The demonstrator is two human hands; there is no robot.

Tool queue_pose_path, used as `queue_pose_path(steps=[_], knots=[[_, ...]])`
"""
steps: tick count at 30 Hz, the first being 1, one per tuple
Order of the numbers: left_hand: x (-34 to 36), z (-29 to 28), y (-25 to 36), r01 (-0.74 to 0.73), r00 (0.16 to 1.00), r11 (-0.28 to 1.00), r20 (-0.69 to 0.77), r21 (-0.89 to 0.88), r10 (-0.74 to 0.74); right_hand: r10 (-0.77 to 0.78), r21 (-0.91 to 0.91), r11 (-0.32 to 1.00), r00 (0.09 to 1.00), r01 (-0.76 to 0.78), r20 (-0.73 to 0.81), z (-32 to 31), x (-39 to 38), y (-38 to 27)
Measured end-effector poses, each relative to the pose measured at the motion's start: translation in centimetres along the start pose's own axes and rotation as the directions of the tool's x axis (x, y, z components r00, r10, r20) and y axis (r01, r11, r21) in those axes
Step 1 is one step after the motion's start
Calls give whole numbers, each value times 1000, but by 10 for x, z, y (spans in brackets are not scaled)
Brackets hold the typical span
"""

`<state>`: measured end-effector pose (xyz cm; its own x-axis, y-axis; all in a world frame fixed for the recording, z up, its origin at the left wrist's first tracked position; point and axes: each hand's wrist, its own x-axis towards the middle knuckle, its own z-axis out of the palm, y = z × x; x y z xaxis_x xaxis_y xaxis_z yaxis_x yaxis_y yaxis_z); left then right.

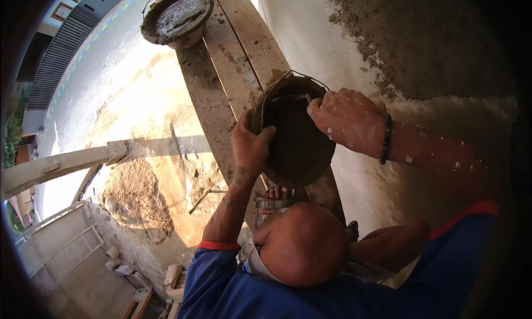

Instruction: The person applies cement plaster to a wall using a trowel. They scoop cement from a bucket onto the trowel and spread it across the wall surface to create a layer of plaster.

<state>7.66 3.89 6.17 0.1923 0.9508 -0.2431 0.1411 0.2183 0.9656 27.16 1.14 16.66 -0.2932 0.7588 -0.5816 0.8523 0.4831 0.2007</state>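
Observation:
A dark, mortar-caked bucket [299, 147] with a thin wire handle is on the wooden planks in front of me, tipped so its mouth faces up toward me. My left hand [252, 143] grips its left rim, thumb over the edge and fingers outside. Over the far right rim, my right hand [349, 119] is closed round a trowel's handle. The trowel's bent metal shank [292, 97] reaches into the bucket; its blade is hard to make out in the dark inside. Pale splashes dot my right hand and forearm, and a black bead bracelet circles that wrist.
Farther along the planks [235, 47] stands another bucket [177, 19] of grey mortar, with a third partly behind it. A wall with rough, dark plaster [438, 47] rises on the right. Down to the left are a sand heap [136, 200] and a wooden beam [61, 166].

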Motion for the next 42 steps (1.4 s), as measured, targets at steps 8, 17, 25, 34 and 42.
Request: queue_pose_path(steps=[8,17,25,34,42], knots=[[-16,22,12,30,999,990,9,141,-32,-45,-27,998,938,58,345,52,64,2],[-9,3,-17,-4,999,989,42,-151,11,-367,468,881,729,72,578,99,67,27],[-10,-1,-18,8,1000,984,22,-179,-4,-539,847,512,822,147,183,125,42,17],[-11,-17,-26,11,999,971,34,-240,-3,-369,935,15,867,-356,336,105,18,-24],[4,-29,-22,86,993,964,105,-253,-61,-288,745,-611,952,-266,104,127,13,-68]])
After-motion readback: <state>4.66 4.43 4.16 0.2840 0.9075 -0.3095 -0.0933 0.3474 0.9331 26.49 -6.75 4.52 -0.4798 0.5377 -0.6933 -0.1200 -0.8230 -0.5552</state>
